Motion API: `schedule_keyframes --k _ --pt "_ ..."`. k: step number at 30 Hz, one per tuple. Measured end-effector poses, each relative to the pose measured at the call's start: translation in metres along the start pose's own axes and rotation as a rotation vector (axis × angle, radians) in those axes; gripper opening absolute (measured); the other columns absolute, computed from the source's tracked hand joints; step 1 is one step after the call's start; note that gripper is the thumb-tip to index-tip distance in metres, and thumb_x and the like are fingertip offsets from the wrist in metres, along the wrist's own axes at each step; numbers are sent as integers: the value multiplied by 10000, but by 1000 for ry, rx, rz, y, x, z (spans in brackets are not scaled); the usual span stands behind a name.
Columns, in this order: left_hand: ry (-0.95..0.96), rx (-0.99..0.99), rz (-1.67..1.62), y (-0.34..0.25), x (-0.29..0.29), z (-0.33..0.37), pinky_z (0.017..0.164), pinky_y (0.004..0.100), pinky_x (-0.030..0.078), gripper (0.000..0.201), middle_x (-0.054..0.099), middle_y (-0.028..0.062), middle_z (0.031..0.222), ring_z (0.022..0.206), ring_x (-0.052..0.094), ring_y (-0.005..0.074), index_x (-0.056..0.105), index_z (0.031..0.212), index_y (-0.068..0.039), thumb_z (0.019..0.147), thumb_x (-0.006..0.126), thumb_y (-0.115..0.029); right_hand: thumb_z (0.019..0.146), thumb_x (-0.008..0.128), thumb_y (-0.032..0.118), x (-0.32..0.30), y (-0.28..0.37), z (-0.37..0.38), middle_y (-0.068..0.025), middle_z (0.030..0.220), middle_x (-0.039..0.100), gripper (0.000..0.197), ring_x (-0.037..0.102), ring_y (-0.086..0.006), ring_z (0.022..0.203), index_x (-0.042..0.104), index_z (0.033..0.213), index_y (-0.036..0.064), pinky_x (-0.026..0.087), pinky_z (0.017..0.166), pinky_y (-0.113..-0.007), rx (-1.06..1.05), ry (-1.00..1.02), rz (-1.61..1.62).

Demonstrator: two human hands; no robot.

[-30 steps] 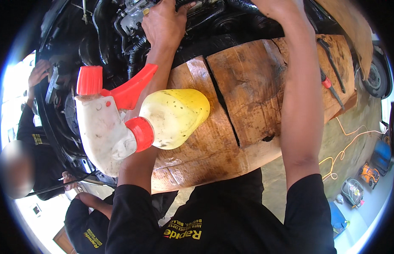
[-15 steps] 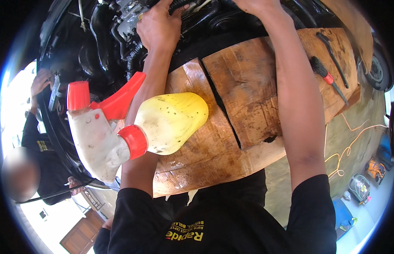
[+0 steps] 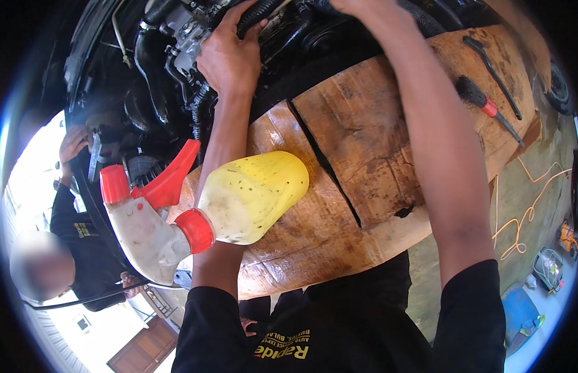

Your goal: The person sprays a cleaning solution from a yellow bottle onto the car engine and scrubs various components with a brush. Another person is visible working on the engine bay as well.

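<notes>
My left hand point(image 3: 228, 62) reaches into the engine bay. Its thumb and fingers are around a black corrugated hose point(image 3: 256, 15) beside a grey metal engine part point(image 3: 188, 38). My right hand point(image 3: 369, 7) is at the top edge among dark hoses, its fingers mostly cut off, so its grip is hidden. A spray bottle point(image 3: 254, 196) with yellow liquid, a white head and a red trigger lies across the view in front of my left forearm. What holds it up does not show.
Brown cardboard point(image 3: 314, 248) with a long slit covers the car's front edge. A red-banded brush point(image 3: 487, 107) and a black bar-like tool point(image 3: 494, 78) lie on it. At left, a co-worker's hand point(image 3: 74, 143) rests on the car. An orange cord point(image 3: 518, 227) trails on the floor.
The whole view has shifted slightly, so the cardboard and bottle appear lower and farther right. Both my hands stay at the engine; my right hand sits nearer the top edge.
</notes>
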State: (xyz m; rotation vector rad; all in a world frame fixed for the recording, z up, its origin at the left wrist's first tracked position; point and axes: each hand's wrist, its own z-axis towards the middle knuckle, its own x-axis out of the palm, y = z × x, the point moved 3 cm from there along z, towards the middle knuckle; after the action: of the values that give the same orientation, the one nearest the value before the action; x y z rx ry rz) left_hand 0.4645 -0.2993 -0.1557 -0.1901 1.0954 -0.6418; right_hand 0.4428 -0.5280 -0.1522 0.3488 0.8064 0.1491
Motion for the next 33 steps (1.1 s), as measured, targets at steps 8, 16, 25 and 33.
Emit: schedule_keyframes --k 8,16,25,33 --pt "-48 107 -43 -1 7 1 922 446 593 426 807 177 1146 1075 782 373 776 1312 -198 899 855 -127 951 773 357 -29 28 16 -161 1463 685 427 605 -338 1413 723 1331 167 420 1195 -566 214 393 -195" --pt "-70 142 -35 -1 6 2 936 433 594 435 806 184 1149 1097 780 369 785 1294 -167 873 867 -93 900 803 346 -30 22 15 -137 1262 778 366 640 -350 1353 772 1198 136 448 1128 -603 222 242 -199" --pt "-104 194 5 -1 4 2 957 429 593 431 807 176 1177 1098 782 360 804 1266 -159 851 874 -66 913 763 264 -20 18 14 -66 1093 788 158 671 -324 1253 787 1002 135 487 1077 -586 173 112 -145" --pt "-73 172 -5 3 6 1 958 429 592 433 813 169 1156 1081 782 367 808 1262 -161 844 884 -75 916 749 224 -36 20 21 -102 1044 772 95 701 -312 1173 748 887 134 515 1011 -504 210 237 -45"
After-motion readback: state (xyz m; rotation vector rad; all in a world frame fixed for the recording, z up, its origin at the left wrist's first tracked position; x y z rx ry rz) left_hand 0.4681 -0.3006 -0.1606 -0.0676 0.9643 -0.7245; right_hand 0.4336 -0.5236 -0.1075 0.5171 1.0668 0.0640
